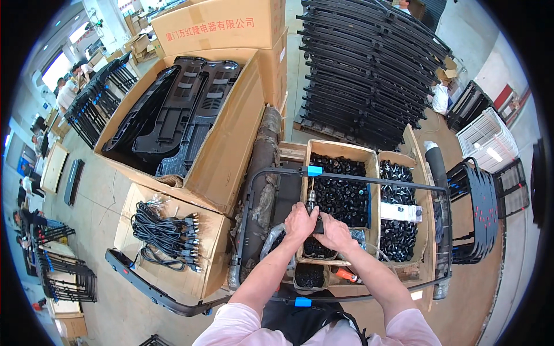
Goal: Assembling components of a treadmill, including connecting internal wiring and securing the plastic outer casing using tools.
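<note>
My left hand [300,224] and my right hand [336,233] are both closed around a power screwdriver [312,199]; its body is mostly hidden under my fingers. Its metal chuck and bit point away from me, toward a blue clip [314,171] on the far bar of a black tubular frame [381,181]. Whether the bit touches the frame, I cannot tell. The frame lies across the bins, and a second blue clip [303,301] sits on its near bar. Under my hands are a bin of small black parts [340,199] and a smaller bin of black pieces [310,275].
A cardboard bin of screws and black parts [398,239] stands at right, with an orange tool [347,275] near my right forearm. Left are bundled black cables [164,230] and a carton of black plastic panels [190,104]. Stacked black frames [369,69] rise behind. People work far left.
</note>
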`<state>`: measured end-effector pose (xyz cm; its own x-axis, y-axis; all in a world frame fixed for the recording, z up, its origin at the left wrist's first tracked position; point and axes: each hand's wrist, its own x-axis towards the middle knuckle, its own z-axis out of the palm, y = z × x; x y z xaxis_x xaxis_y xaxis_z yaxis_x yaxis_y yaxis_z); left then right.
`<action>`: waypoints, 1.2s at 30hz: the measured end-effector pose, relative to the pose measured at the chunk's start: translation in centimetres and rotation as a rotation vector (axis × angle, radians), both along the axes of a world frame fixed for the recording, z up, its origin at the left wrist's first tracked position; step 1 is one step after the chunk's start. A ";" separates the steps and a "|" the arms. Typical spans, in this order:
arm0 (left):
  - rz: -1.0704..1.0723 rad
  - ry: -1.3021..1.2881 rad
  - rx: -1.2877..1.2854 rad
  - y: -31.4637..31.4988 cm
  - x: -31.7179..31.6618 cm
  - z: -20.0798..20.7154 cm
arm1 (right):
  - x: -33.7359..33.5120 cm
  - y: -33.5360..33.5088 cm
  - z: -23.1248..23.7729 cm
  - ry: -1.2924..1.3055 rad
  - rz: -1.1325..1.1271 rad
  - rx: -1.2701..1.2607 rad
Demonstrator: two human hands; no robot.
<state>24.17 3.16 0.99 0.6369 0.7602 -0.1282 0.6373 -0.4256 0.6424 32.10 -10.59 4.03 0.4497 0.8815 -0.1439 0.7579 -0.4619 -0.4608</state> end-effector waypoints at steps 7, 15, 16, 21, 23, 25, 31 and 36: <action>-0.004 0.061 -0.018 0.0 0.7 0.4 | 1.1 -0.1 -0.2 0.020 0.033 -0.019; 0.021 0.063 -0.036 0.1 1.3 0.2 | 1.5 -0.1 -0.1 0.016 0.029 -0.029; 0.009 0.078 -0.027 0.3 1.4 0.3 | 1.6 0.0 -0.2 0.021 0.022 -0.046; -0.014 0.108 -0.020 1.1 2.1 0.5 | 2.0 0.0 -0.9 0.032 0.010 -0.007; -0.017 0.131 -0.005 1.2 2.5 0.6 | 2.3 0.1 -0.9 0.061 0.003 -0.019; -0.015 0.124 -0.020 1.3 2.6 0.6 | 2.4 0.2 -1.4 0.066 -0.009 -0.023; -0.011 0.119 -0.008 1.6 3.0 0.4 | 2.6 0.6 -1.5 0.041 -0.024 -0.005; -0.016 0.116 0.012 1.8 3.4 0.4 | 2.9 0.8 -1.7 0.029 -0.023 0.008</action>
<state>27.52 4.92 1.39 0.6302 0.7522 -0.1925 0.7004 -0.4437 0.5591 35.01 -9.81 2.33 0.4656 0.8722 -0.1500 0.7331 -0.4751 -0.4867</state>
